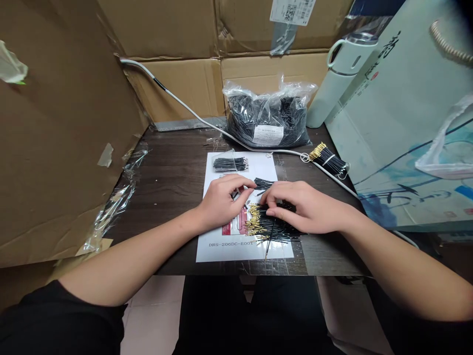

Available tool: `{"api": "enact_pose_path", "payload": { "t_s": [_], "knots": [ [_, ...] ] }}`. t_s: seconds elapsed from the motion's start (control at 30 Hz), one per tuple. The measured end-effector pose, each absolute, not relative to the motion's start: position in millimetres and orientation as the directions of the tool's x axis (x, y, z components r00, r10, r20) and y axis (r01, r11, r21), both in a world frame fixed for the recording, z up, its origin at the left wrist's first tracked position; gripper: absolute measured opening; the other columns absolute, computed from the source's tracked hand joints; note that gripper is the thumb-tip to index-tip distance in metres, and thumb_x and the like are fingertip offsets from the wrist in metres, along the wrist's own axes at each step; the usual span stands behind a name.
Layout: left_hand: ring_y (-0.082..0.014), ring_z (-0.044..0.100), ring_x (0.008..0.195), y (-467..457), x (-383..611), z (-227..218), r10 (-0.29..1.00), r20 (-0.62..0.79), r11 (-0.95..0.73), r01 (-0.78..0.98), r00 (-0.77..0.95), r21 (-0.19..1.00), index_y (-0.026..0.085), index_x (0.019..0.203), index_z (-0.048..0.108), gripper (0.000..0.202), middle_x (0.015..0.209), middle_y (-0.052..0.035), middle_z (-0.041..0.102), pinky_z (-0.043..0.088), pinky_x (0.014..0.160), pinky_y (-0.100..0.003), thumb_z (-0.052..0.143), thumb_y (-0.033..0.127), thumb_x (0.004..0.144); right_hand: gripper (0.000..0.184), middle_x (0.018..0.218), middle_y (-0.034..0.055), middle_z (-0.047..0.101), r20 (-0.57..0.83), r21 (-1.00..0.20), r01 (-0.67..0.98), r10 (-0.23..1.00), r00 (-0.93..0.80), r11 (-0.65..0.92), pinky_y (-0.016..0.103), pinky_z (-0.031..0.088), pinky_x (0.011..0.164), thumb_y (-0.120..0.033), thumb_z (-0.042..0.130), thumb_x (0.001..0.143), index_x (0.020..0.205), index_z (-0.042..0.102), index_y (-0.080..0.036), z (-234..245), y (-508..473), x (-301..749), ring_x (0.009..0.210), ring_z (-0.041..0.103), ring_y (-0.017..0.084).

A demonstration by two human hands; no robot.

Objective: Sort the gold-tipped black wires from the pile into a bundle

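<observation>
My left hand (pixel 226 198) is closed, thumb and forefinger tips pinched together beside a small bundle of short black pieces (pixel 263 184). Whatever those fingertips hold is too small to make out; dark bits show under the curled fingers. Over a heap of black wires with gold-coloured ends (pixel 255 222) rests my right hand (pixel 305 206), its fingers bent in toward the thumb. One black wire (pixel 271 239) slants out from below the right thumb across the heap, but I cannot tell whether it is gripped. Both hands are above a printed white sheet (pixel 210 252).
A clear pouch of short black pieces (pixel 231 163) lies on the sheet. Behind are a plastic bag full of black pieces (pixel 268 116), a white cable (pixel 192 111) and a pale green bottle (pixel 334 81). A tied wire bundle (pixel 330 160) sits right, near a paper bag (pixel 410 123). Cardboard (pixel 66 133) walls the left.
</observation>
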State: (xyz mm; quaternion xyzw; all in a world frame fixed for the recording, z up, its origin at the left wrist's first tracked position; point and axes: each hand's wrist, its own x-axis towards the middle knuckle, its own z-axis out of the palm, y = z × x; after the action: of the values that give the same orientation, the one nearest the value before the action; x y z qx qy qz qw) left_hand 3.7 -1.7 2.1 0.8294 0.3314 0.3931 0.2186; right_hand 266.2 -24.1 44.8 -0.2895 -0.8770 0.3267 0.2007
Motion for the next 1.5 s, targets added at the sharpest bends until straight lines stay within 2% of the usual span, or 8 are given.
{"api": "enact_pose_path", "payload": {
  "t_s": [0.13,0.2,0.77,1.13,1.33,1.5],
  "knots": [
    [-0.0146,0.073,0.082,-3.2,4.2,4.2,0.803,0.437,-0.588,0.419,0.405,0.692,0.017,0.108,0.080,0.010,0.100,-0.0037,0.082,0.059,0.079,-0.030,0.072,0.021,0.102,0.019,0.087,0.0033,0.070,0.336,-0.636,0.444,0.744,-0.577,0.631,0.033,0.047,0.075,-0.031,0.066,0.106,0.092,0.064,-0.019,41.4,-17.4,272.2,0.078,0.061,0.017],
    [-0.0139,0.072,0.081,-3.5,4.5,4.1,0.818,0.427,-0.568,0.418,0.386,0.709,0.018,0.108,0.079,0.009,0.098,-0.0030,0.082,0.057,0.078,-0.029,0.073,0.021,0.102,0.018,0.084,0.0023,0.069,0.360,-0.606,0.486,0.761,-0.539,0.630,0.033,0.046,0.072,-0.031,0.068,0.105,0.091,0.066,-0.019,39.3,-14.6,274.9,0.074,0.060,0.016],
    [-0.0123,0.069,0.077,-2.2,5.9,1.1,0.809,0.465,-0.585,0.411,0.361,0.699,0.017,0.106,0.078,0.007,0.093,-0.0022,0.080,0.055,0.076,-0.028,0.074,0.019,0.100,0.016,0.080,0.0017,0.069,0.323,-0.569,0.542,0.775,-0.544,0.618,0.031,0.044,0.070,-0.028,0.068,0.100,0.088,0.067,-0.018,38.1,-13.8,275.2,0.069,0.059,0.015],
    [-0.0146,0.072,0.082,-1.4,4.2,3.8,0.723,0.547,-0.690,0.408,0.422,0.598,0.017,0.107,0.077,0.008,0.099,-0.0038,0.081,0.059,0.081,-0.030,0.072,0.017,0.102,0.024,0.073,-0.0002,0.067,0.170,-0.676,0.560,0.841,-0.514,0.479,0.030,0.041,0.064,-0.036,0.067,0.104,0.088,0.071,-0.019,41.2,-13.0,275.5,0.063,0.057,0.014],
    [-0.0166,0.075,0.091,-2.4,4.4,3.9,0.686,0.569,-0.726,0.383,0.454,0.571,0.018,0.106,0.077,0.007,0.101,-0.0044,0.081,0.060,0.086,-0.031,0.071,0.017,0.103,0.026,0.076,0.0005,0.070,0.187,-0.681,0.563,0.854,-0.485,0.469,0.030,0.042,0.065,-0.038,0.065,0.106,0.091,0.074,-0.019,40.5,-12.9,274.2,0.066,0.058,0.014],
    [-0.0162,0.076,0.090,-3.3,4.7,4.5,0.673,0.577,-0.738,0.372,0.462,0.563,0.018,0.105,0.077,0.007,0.099,-0.0038,0.081,0.060,0.087,-0.031,0.071,0.016,0.103,0.027,0.076,0.0014,0.071,0.198,-0.679,0.558,0.851,-0.487,0.477,0.031,0.043,0.065,-0.037,0.065,0.106,0.090,0.074,-0.018,38.8,-14.0,272.2,0.067,0.059,0.015]
  ]
}}
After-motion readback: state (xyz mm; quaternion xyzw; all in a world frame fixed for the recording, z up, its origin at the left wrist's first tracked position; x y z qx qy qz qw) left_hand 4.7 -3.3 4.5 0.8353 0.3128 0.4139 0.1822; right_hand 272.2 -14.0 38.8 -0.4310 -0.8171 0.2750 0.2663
